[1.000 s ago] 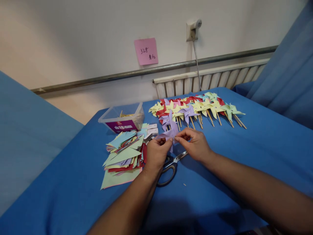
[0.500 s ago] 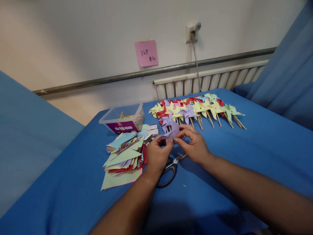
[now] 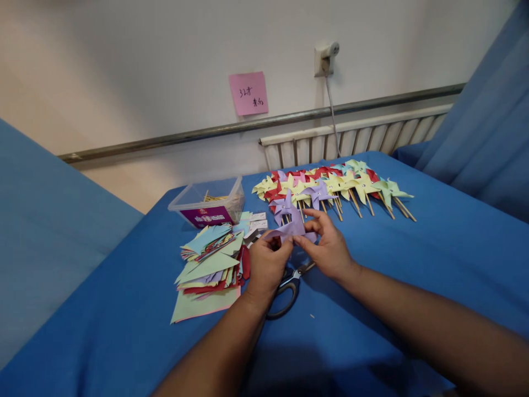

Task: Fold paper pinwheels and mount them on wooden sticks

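Observation:
Both my hands meet over the middle of the blue table (image 3: 433, 242) on a purple paper piece (image 3: 292, 228). My left hand (image 3: 266, 263) pinches its left corner with thumb and forefinger. My right hand (image 3: 328, 247) grips its right side, fingers curled over the paper. Black-handled scissors (image 3: 285, 284) lie on the cloth just under my hands. Beyond my fingers lies a row of finished paper pinwheels (image 3: 330, 184) on wooden sticks, in yellow, red, purple and green.
A stack of cut coloured paper (image 3: 209, 264) lies left of my hands. Behind it stands a clear plastic tub (image 3: 209, 203) with wooden sticks. A radiator (image 3: 355, 138), a wall socket with cable (image 3: 324, 55) and a pink note (image 3: 248, 92) are at the wall.
My right hand has shifted slightly up and over the purple paper, its fingers curling further round it. My left hand has stayed in place.

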Available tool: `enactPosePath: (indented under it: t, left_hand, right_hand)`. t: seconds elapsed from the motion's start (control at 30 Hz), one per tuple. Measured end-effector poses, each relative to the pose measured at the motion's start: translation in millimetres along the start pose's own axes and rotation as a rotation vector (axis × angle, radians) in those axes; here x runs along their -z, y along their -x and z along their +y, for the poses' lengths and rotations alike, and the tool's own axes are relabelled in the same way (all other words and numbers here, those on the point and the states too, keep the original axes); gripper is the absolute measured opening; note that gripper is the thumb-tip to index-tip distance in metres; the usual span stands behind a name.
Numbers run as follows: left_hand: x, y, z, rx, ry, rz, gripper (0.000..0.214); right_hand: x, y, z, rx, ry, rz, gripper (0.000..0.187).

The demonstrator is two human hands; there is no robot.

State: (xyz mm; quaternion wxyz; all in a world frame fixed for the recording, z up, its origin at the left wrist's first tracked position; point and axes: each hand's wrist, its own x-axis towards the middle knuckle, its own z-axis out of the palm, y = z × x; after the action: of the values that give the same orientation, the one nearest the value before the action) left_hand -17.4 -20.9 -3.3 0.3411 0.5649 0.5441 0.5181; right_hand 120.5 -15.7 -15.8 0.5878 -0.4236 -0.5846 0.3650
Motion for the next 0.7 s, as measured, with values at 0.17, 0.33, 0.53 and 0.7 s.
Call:
enactPosePath:
  t: [0.17,0.33,0.53,0.7]
  left_hand:
    - [0.8,1,-2,0.001,-0.005,-0.006,0.016]
    - [-0.2,2,4,-0.019,0.009,0.022,0.014]
    - [-1.8,3,11,0.038,0.077,0.041,0.016]
    - [-1.4,3,9,0.059,0.109,0.026,0.019]
  right_hand:
    - [0,-1,-2,-0.041,-0.011,-0.061,0.020]
    - [1,-1,-3,-0.037,0.031,-0.058,0.013]
    - [0,1,-3,-0.034,0.024,-0.068,0.012]
    - [1,2,-4,-0.047,0.033,-0.075,0.013]
